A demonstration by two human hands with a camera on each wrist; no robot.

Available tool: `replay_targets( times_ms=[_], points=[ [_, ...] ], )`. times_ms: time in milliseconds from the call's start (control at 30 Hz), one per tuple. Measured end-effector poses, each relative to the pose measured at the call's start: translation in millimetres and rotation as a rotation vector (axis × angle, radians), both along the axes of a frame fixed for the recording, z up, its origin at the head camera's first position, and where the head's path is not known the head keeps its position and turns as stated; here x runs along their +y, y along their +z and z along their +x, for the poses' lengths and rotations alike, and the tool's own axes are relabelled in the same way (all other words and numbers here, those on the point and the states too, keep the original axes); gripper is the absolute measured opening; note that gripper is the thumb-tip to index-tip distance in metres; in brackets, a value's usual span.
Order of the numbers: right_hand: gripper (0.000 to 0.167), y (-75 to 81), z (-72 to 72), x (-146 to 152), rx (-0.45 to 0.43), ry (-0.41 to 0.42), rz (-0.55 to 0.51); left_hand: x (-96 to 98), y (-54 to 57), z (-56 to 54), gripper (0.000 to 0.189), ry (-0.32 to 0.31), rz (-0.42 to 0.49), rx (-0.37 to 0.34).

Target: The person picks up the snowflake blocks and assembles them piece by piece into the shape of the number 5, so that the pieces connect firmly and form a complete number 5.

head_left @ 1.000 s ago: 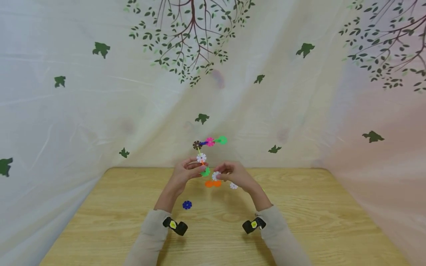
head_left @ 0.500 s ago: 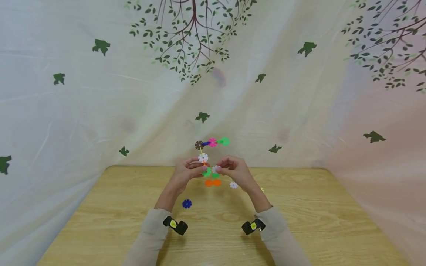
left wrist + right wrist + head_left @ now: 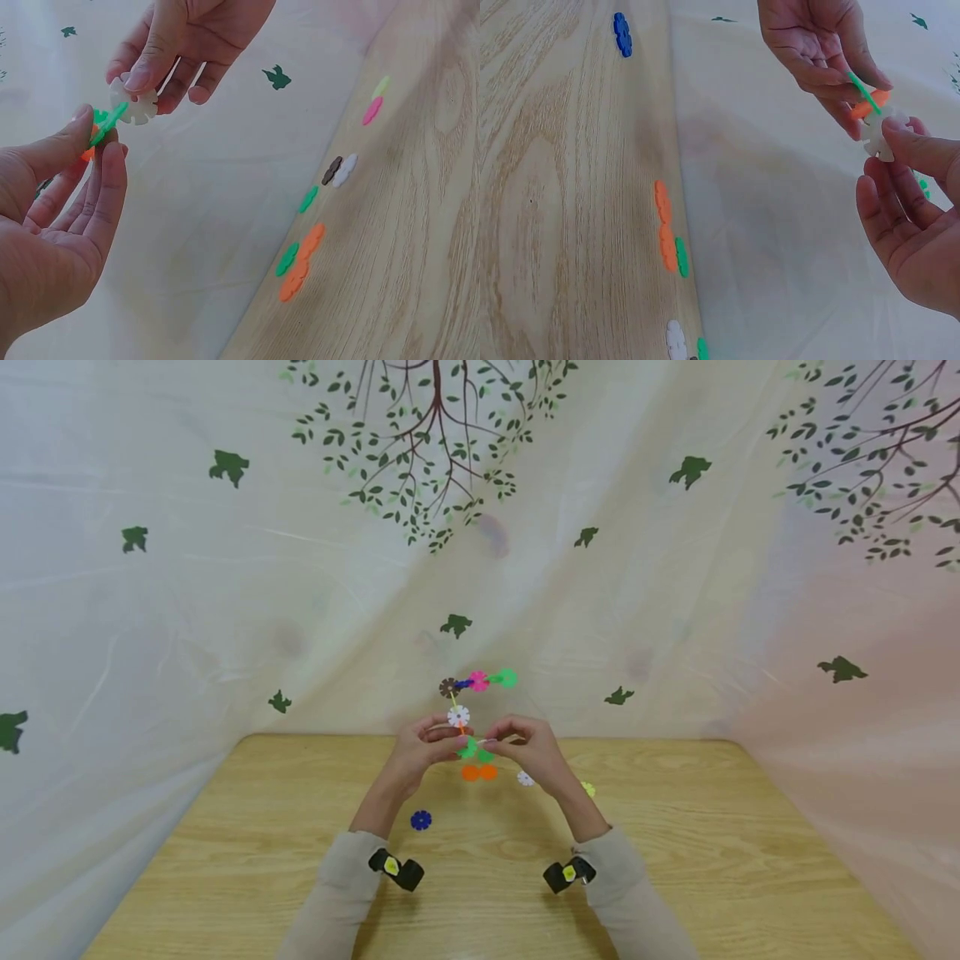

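Note:
Above the far side of the table, my left hand [image 3: 418, 753] pinches a green snowflake disc [image 3: 110, 124] between thumb and fingers. That disc ends a chain of slotted plastic discs: an orange one edge-on, a white one [image 3: 458, 717], a brown one [image 3: 449, 687], a blue one, a pink one [image 3: 478, 681] and a green one [image 3: 508, 678] at the far end. My right hand [image 3: 534, 755] pinches a white snowflake disc [image 3: 138, 112] by thumb and fingertips. Its edge meets the rim of the held green disc, the two set crosswise in both wrist views.
On the wooden table [image 3: 300, 860] lie a blue disc [image 3: 421, 820], two orange discs [image 3: 478, 772] side by side, a green disc [image 3: 485, 757], a white disc [image 3: 525, 778] and a yellow disc [image 3: 588, 789]. Pink [image 3: 373, 110] and brown [image 3: 331, 170] discs lie there too. A patterned cloth [image 3: 360, 635] hangs behind.
My right hand has moved the white disc left to the green one and turned it from face-on to edge-on. The chain in my left hand has shifted slightly right.

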State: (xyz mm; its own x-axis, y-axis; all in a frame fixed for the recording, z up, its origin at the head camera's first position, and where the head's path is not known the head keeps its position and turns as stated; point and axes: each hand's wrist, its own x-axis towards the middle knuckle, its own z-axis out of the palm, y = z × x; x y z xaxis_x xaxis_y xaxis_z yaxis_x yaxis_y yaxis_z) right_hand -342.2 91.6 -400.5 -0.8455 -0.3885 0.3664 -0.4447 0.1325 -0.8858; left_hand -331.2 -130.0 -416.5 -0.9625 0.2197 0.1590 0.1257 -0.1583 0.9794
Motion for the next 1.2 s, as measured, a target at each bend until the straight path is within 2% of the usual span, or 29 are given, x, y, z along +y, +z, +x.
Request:
replay_targets(
  times_ms=[300,533,933,1200],
  points=[
    [0.01,-0.2,0.1,-0.3,0.02,-0.021,-0.02,1.0,-0.2,2.0,0.046,-0.037,0.011,-0.001],
    [0.009,0.3,1.0,-0.1,0.068,-0.028,-0.074,3.6,0.6,3.1,0.047,-0.001,0.02,-0.041],
    [0.006,-3.7,1.7,-4.8,0.126,-0.048,-0.148,7.1,2.4,4.0,0.046,0.027,0.012,-0.047],
    [0.005,-7.2,2.2,-10.3,0.126,-0.101,-0.199,6.6,3.4,4.8,0.046,0.03,0.023,-0.042]
  ],
)
